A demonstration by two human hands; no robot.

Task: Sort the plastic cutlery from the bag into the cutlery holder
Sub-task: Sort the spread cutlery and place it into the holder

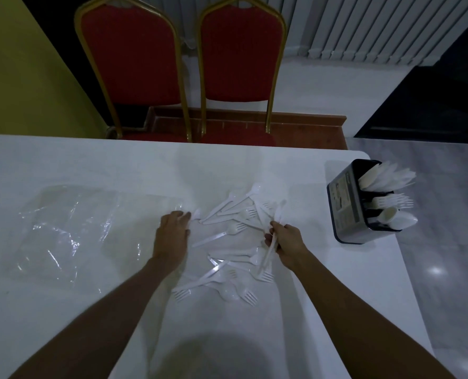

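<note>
1. Plastic cutlery [228,243]: white forks, spoons and knives are lying loose in a crossed heap at the middle of the counter, between the two hands. Judged: they are spread flat so that kinds can be told apart before picking.
2. Right hand [287,240]: sitting at 3 o'clock of the heap, its grip is closing narrow around a few white handles [269,253], which are pointing down toward the person. Judged: pieces of one kind are being gathered into a bunch for a single trip to the holder.
3. Left hand [172,233]: lying palm down at 9 o'clock of the heap, fingers spread wide and holding nothing, the fingertips just beside a spoon [195,214]. Judged: it is steadying or raking pieces.
4. Cutlery holder [360,203]: a dark box is standing at 3 o'clock, well apart from the heap, near the counter's right edge. Its compartments are already carrying knives at the far end, forks in the middle and spoons nearest, so sorting is partly done.
5. Bag [71,231]: clear plastic, lying flat and crumpled at 9 o'clock; it is looking empty.
6. Counter [282,337]: white, smooth, reflecting faintly.
7. Room: two red chairs [183,64] with gold frames are standing at 12 o'clock; pale glossy floor [446,269] is running along the right; the light is dim.
</note>
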